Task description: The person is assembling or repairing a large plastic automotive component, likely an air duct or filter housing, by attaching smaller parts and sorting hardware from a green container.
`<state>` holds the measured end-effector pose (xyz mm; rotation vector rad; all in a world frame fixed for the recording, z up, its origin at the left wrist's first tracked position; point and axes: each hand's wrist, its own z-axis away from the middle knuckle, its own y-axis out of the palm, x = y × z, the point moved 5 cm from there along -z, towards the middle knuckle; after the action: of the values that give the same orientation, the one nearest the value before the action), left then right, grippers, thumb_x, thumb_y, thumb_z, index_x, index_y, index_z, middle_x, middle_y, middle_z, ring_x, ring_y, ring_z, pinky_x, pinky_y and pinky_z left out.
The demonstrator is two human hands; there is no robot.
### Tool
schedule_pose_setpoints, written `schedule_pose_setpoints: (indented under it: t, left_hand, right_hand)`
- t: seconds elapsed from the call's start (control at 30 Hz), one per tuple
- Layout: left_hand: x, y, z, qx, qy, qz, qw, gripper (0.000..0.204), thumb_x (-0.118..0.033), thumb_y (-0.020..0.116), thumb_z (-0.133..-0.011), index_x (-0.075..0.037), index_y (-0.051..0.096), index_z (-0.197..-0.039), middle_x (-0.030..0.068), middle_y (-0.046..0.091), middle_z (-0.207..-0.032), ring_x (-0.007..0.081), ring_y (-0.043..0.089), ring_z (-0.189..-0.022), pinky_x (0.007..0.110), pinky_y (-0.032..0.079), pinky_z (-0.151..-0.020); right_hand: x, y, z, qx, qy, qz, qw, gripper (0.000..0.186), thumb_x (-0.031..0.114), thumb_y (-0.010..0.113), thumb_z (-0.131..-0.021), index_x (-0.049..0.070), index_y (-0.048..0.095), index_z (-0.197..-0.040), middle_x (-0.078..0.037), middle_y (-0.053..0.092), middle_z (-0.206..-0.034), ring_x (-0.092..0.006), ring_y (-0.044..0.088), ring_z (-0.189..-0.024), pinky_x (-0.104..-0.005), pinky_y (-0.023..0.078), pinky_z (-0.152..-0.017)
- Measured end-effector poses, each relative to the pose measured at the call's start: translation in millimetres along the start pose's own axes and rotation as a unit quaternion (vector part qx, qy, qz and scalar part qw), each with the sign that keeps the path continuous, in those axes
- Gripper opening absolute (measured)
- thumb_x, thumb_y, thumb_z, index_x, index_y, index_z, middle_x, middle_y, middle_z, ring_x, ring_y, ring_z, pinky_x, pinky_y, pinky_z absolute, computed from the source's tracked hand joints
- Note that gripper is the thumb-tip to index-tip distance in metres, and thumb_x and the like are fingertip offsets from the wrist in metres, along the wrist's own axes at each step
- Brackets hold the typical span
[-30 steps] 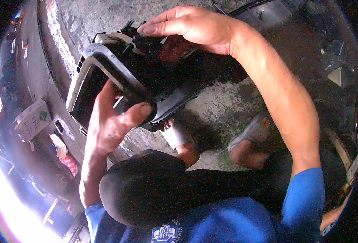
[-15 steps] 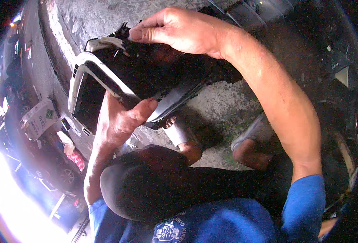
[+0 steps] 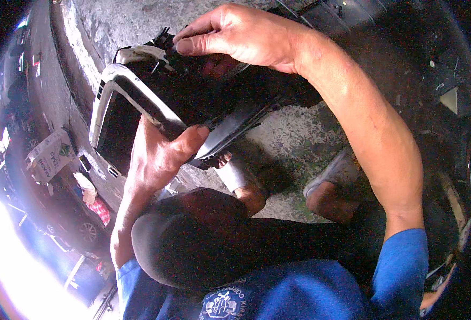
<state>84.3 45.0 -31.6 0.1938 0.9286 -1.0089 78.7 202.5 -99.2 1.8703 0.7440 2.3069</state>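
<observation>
A large black plastic part with a silver trim frame (image 3: pixel 139 90), like a piece of vehicle trim, is held tilted above my knee. My left hand (image 3: pixel 158 152) grips its near side, thumb lying over the silver edge and the other fingers wrapped out of sight through the frame. At the far side, my right hand (image 3: pixel 235 38) arches over the part. Its thumb and fingers come together beside a pale fitting (image 3: pixel 142 53) and some black clips; what they pinch, if anything, is hidden. Deep shadow hides most of the part's inside.
Rough concrete ground (image 3: pixel 299 133) lies below, with my sandalled feet (image 3: pixel 235 173) on it. At left are a printed white carton piece (image 3: pixel 51 154) and a red-and-white checked cloth (image 3: pixel 99 210). Dark clutter fills the right, and translucent grey plastic (image 3: pixel 326 18) sits at the far edge.
My right hand has shifted slightly right and away from me, and a bit more of the part shows beneath it. My left hand keeps its grip almost unmoved.
</observation>
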Motion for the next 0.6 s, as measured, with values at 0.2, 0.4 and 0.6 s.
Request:
schedule_pose_setpoints:
  t: [0.2, 0.4, 0.6]
  left_hand:
    - [-0.1, -3.6, 1.8, 0.001, 0.009, -0.018, 1.000, 0.059, -0.022, 0.071, -0.074, 0.002, 0.050, -0.123, 0.0094, 0.062, -0.107, 0.0172, 0.058, -0.095, 0.032, 0.047, -0.085]
    - [2.6, -2.6, 0.6, 0.003, 0.010, -0.008, 1.000, 0.064, -0.027, 0.075, -0.071, 0.002, 0.050, -0.123, 0.0098, 0.062, -0.107, 0.0186, 0.059, -0.095, 0.033, 0.046, -0.087]
    - [5.2, -4.6, -0.7, 0.002, 0.019, -0.014, 1.000, 0.062, -0.024, 0.076, -0.072, 0.003, 0.051, -0.121, 0.0115, 0.063, -0.106, 0.0180, 0.060, -0.094, 0.032, 0.049, -0.085]
  right_hand:
    - [9.0, 2.3, 7.0, -0.020, -0.017, 0.041, 0.999, 0.029, 0.028, 0.057, -0.094, 0.003, 0.067, -0.103, 0.001, 0.064, -0.079, -0.0059, 0.053, -0.072, -0.0237, 0.044, -0.066]
    - [-9.1, 5.1, -3.8, -0.106, -0.086, 0.100, 0.986, 0.038, 0.034, 0.063, -0.089, 0.005, 0.064, -0.113, 0.000, 0.067, -0.092, -0.0063, 0.061, -0.077, -0.0229, 0.051, -0.069]
    - [-7.9, 5.3, -0.9, -0.089, -0.045, 0.060, 0.993, 0.037, 0.031, 0.064, -0.089, 0.005, 0.063, -0.115, -0.001, 0.067, -0.095, -0.0078, 0.061, -0.082, -0.0233, 0.050, -0.071]
